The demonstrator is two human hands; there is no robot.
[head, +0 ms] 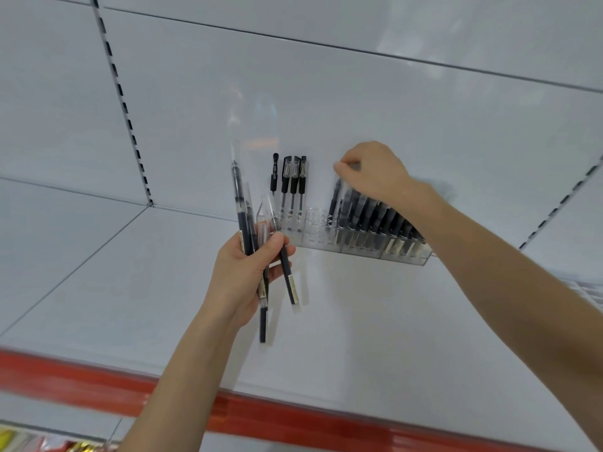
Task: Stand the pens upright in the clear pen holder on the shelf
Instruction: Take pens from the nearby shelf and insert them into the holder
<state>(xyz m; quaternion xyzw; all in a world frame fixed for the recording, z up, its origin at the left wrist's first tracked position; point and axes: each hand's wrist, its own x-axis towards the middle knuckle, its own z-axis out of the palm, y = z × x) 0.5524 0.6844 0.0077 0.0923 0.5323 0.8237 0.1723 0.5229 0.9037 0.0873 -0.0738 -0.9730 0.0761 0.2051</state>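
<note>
Red strip (293, 415) edges the white shelf (359, 321) | left hand (244, 275) grips a bundle of dark pens (240, 207) above the shelf | clear pen holder (321, 231) sits at the shelf's back | right hand (375, 172) pinches the top of one pen (334, 200) standing in the holder beside a filled row | four black pens (288, 177) upright at its left end

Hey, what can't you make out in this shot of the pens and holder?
Head view:
Top of the pen: covered by the right hand pinching it.
Back right slots of the holder: behind the right forearm.
Print on the pens in the left hand: too small.
Bottom left, yellow packs: blurred, cut by the edge.
</note>
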